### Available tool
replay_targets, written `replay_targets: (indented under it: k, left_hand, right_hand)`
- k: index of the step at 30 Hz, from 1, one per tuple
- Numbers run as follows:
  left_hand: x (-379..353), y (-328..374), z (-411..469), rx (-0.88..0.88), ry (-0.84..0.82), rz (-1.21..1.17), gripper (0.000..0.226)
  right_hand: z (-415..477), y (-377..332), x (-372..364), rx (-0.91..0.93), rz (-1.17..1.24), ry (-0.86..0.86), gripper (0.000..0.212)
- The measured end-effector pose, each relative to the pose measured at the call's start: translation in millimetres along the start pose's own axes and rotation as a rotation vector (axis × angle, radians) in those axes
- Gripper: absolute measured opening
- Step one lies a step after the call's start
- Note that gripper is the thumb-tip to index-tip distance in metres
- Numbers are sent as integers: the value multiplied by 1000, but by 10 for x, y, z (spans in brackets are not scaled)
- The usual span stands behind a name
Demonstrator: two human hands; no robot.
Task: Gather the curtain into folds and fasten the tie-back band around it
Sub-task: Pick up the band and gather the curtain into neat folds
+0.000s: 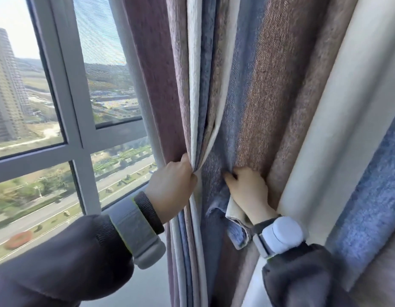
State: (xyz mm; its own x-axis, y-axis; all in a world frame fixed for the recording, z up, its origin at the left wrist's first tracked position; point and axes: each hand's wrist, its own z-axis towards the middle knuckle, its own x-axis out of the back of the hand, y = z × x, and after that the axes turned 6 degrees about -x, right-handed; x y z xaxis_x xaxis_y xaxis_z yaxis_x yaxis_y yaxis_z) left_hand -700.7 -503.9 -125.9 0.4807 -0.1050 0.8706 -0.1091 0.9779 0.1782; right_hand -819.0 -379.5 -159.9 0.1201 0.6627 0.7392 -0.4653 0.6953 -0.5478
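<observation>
A striped curtain (254,89) in mauve, cream, blue and brown hangs beside the window and fills the right half of the view. My left hand (172,187) is closed around a bunch of gathered folds at the curtain's left edge. My right hand (247,189) presses into the cloth just to the right, its fingers buried in a fold of blue and brown fabric. Under my right wrist hangs a short strip of the same blue and cream cloth (236,227), which may be the tie-back band. Both wrists wear strapped devices.
A grey-framed window (74,120) stands at the left, with a mesh screen on its upper pane and a street and tall buildings far below. A grey sill (134,282) runs under it. More curtain hangs loose at the far right.
</observation>
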Motion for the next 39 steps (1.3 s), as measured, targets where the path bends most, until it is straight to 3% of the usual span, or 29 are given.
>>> replay_targets:
  k: [5, 14, 19, 22, 25, 29, 36, 39]
  left_hand:
    - [34, -53, -86, 39, 28, 25, 17]
    - [174, 305, -564, 19, -61, 10, 21]
    - [228, 461, -841, 51, -93, -125, 23]
    - [321, 530, -951, 67, -128, -258, 36]
    - [392, 621, -1061, 49, -147, -338, 43]
    - [377, 699, -1069, 113, -150, -359, 65]
    - [364, 772, -1056, 159, -56, -194, 42]
    - [393, 706, -1096, 149, -83, -180, 45]
  right_hand:
    - [-341, -50, 183, 56, -18, 24, 52]
    - [-1035, -277, 408, 228, 20, -92, 55]
    - [-1395, -329, 514, 297, 16, -64, 46]
    - [-1581, -332, 594, 350, 8, -29, 34]
    - [-1676, -340, 678, 388, -53, -14, 34]
    - [-1661, -323, 738, 365, -111, -46, 32]
    - [-1678, -171, 853, 295, 127, -207, 28]
    - [-1589, 29, 939, 171, 173, -63, 31]
